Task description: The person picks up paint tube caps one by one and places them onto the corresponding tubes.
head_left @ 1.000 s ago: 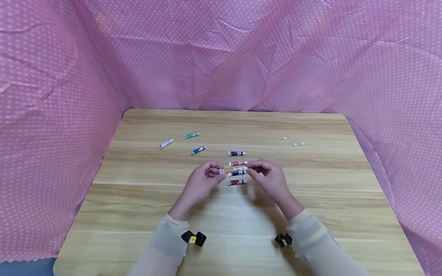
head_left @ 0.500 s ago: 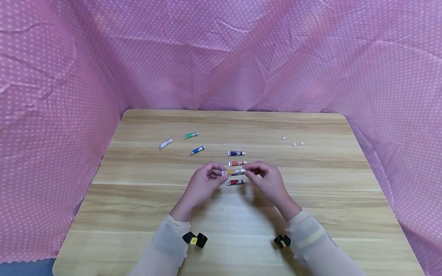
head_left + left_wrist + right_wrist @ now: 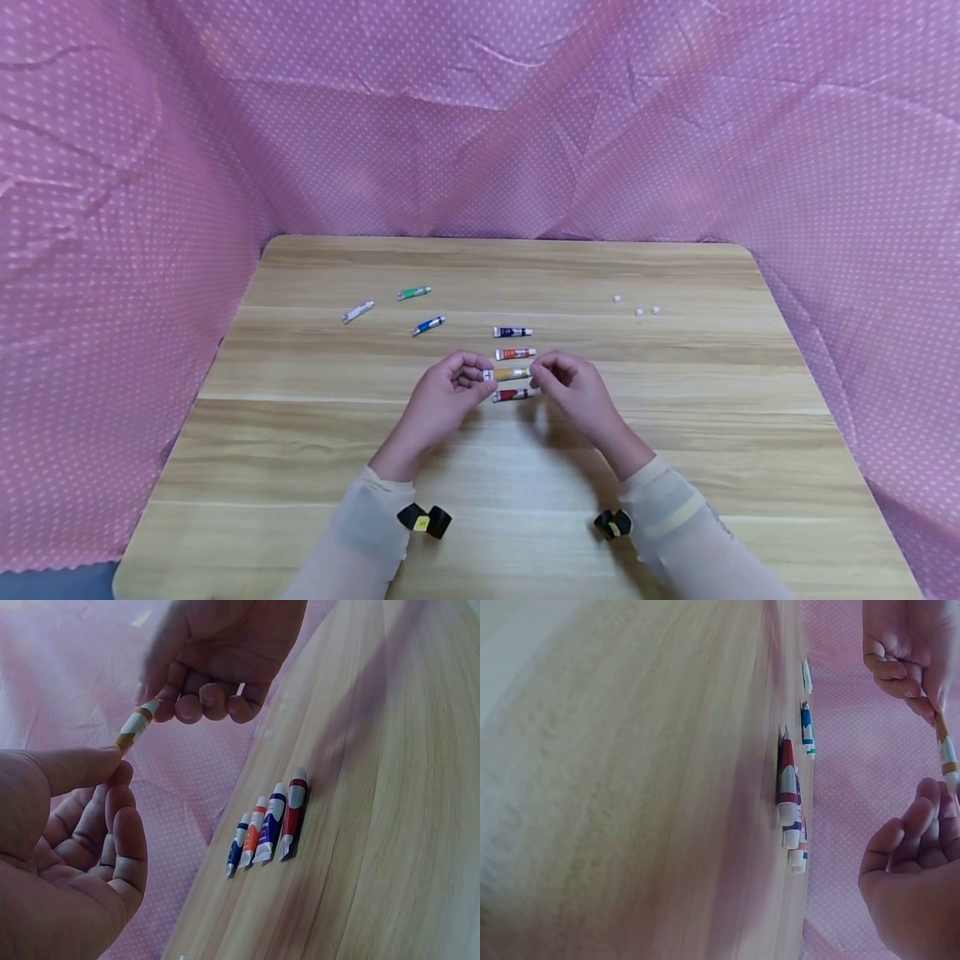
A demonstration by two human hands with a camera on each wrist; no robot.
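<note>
Both hands pinching one orange tube [image 3: 510, 374]: left hand [image 3: 442, 398] on crimped end, right hand [image 3: 573, 392] on cap end, held above table [image 3: 300, 433] middle. Fingertip hold only; could slip and scatter row of four tubes [image 3: 268, 826] underneath. Squeezing risks leak.

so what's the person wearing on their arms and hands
Both arms wear sheer, cream-coloured sleeves down to the wrists. The right sleeve has a paler band across it. A small black strap with a yellow mark sits at each wrist. The left hand and right hand are bare.
</note>
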